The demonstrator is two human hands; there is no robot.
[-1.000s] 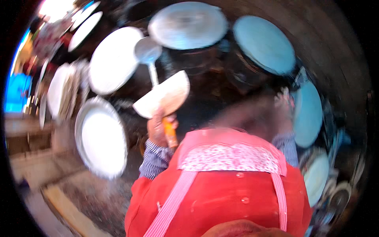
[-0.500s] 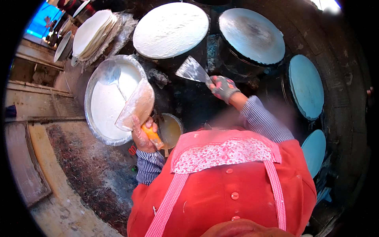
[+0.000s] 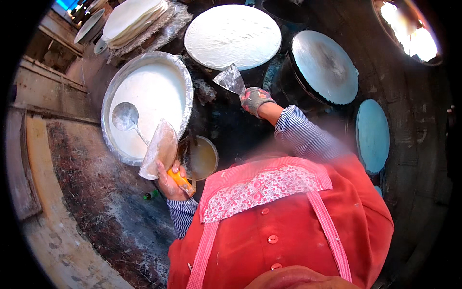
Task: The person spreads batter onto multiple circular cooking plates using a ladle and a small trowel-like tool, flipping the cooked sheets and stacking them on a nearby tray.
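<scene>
My left hand is closed around an orange handle, which lines up with a metal ladle. The same hand also grips a pale half-moon scraper, which hides part of the ladle's shaft. The ladle's bowl shows over white batter in a wide metal basin; whether it touches the batter I cannot tell. My right hand, in a grey and red patterned glove, holds a flat metal spatula. The blade's tip reaches the near edge of a round white sheet on a dark drum-like stand.
At the far left, white round sheets lie stacked on a rough base. Other round tops stand to the right, one with a grey-brown middle and one bluish. A pail of yellowish liquid sits beside the basin.
The ladle has moved toward me and left within the basin, with the half-moon scraper. My right hand has shifted left along the white sheet's near edge. The whole view has shifted.
</scene>
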